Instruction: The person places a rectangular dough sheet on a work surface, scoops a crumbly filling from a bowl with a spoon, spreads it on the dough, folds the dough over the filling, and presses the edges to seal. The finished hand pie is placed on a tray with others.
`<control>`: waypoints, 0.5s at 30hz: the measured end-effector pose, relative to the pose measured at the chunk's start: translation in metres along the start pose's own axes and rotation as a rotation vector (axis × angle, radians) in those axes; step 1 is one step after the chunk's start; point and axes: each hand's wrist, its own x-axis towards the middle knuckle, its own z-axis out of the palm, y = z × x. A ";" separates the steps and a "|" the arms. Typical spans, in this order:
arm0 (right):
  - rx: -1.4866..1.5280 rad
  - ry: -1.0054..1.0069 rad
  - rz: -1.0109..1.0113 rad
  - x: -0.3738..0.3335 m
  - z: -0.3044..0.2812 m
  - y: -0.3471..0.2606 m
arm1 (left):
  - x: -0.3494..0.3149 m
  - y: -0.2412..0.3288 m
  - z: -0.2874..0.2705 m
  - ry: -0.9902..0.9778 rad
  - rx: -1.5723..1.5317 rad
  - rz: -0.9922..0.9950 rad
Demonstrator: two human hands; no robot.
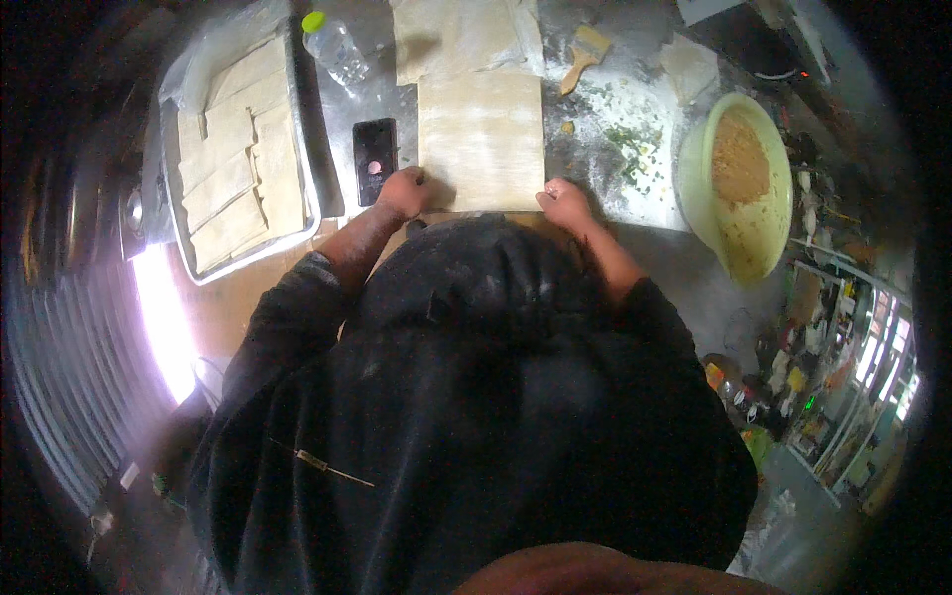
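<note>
A smooth, pale rectangular dough sheet (481,139) lies flat in front of me, its near edge close to my body. My left hand (402,192) is closed at its left edge near the front corner, the fingers curled under and partly hidden. At the opposite edge, my right hand (566,202) is closed with thumb and fingers pinched against the sheet's side. Beyond this sheet is a larger, floury dough sheet (466,40), touching or overlapping its far end. A black phone (375,159) lies just left of my left hand.
At left stands a lined metal tray (315,203) of overlapping dough pieces. Behind the phone lies a clear bottle (339,55) with a green cap. To the right are a brush (585,58), scattered flour with chopped greens (635,149), and a pale green bowl (759,248) holding brown filling.
</note>
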 end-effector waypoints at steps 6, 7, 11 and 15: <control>0.068 0.074 0.022 -0.056 -0.028 -0.004 | 0.003 -0.032 0.018 -0.203 0.076 0.211; 0.069 0.136 0.046 -0.075 -0.035 -0.001 | 0.002 -0.031 0.019 -0.229 0.104 0.251; 0.106 0.456 -0.028 -0.143 -0.079 0.025 | -0.007 -0.012 0.007 -0.304 -0.028 0.212; -0.362 0.771 0.097 -0.186 -0.161 0.065 | -0.017 0.007 0.002 -0.154 0.137 0.135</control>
